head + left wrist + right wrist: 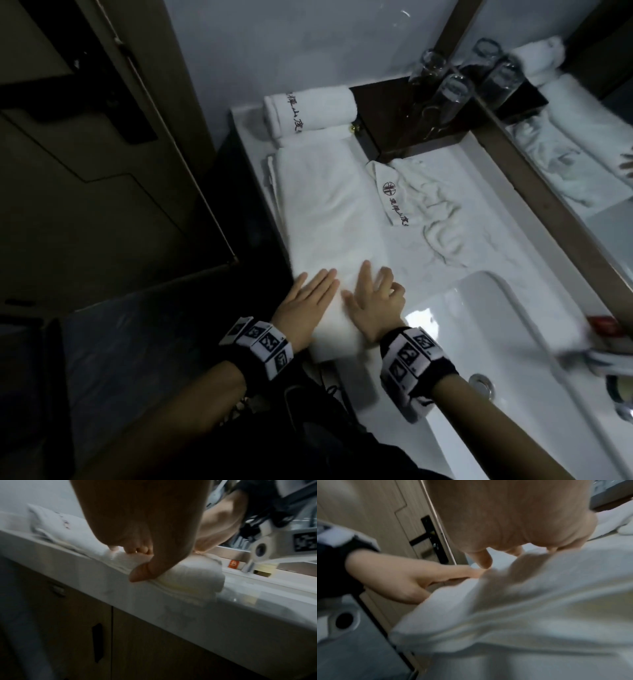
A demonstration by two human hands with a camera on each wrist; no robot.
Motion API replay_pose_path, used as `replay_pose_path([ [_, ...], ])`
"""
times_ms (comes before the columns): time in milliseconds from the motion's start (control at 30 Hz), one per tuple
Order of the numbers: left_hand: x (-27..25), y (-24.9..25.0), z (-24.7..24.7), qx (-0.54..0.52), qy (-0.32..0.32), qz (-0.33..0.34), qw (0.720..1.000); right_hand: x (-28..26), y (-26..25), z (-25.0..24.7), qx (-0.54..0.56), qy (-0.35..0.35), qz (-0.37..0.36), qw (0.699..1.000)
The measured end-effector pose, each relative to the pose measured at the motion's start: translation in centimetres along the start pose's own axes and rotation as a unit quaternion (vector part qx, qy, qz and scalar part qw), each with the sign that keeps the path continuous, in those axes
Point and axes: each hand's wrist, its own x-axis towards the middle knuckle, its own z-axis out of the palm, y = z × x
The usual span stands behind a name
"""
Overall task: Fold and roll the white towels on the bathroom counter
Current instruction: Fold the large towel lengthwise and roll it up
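Observation:
A long folded white towel (325,205) lies along the counter (404,246), its near end wound into a thick roll (337,329). My left hand (308,298) presses flat on the roll's left side, fingers straight. Beside it, my right hand (373,298) rests on the right side with fingers spread. From the left wrist view the left hand (140,534) covers the roll (192,574) at the counter's front edge. The right wrist view shows my right hand (513,513) on the towel (522,601), with the left hand (402,577) next to it. A finished rolled towel (308,109) lies at the far end.
A crumpled white towel (421,202) with dark lettering lies right of the folded one. Upturned glasses (448,92) stand on a dark wooden box (394,116) by the mirror. The sink basin (496,342) is to the right. A door (102,154) stands on the left.

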Motion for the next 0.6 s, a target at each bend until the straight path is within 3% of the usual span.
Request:
replay_pose_path([
  [67,-0.5,-0.6,0.0,-0.034,0.008,-0.005,0.999,-0.2,0.7,-0.7,0.077,0.013,0.011,0.997],
  [133,-1.1,-0.6,0.1,-0.068,0.008,-0.007,0.998,-0.1,1.6,-1.0,0.113,0.047,0.087,0.989],
  [200,-1.7,0.3,0.5,-0.104,0.009,-0.005,0.995,-0.2,2.8,-0.8,0.152,0.004,0.12,0.981],
  [333,-1.9,2.9,1.4,-0.154,0.034,-0.009,0.987,-0.7,5.1,-0.4,0.248,-0.103,0.102,0.958],
  [433,-1.4,4.6,2.1,-0.136,0.014,-0.026,0.99,-1.2,5.9,0.0,0.341,-0.089,0.085,0.932],
  [533,-0.7,5.5,2.4,-0.077,-0.016,-0.04,0.996,-1.6,6.2,0.0,0.472,-0.112,0.113,0.867],
  [567,-0.5,5.6,2.4,-0.057,-0.018,-0.046,0.997,-1.8,6.2,0.0,0.488,-0.123,0.112,0.857],
  [600,-0.4,5.6,2.4,-0.037,-0.019,-0.051,0.998,-1.9,6.2,0.2,0.474,-0.125,0.099,0.866],
])
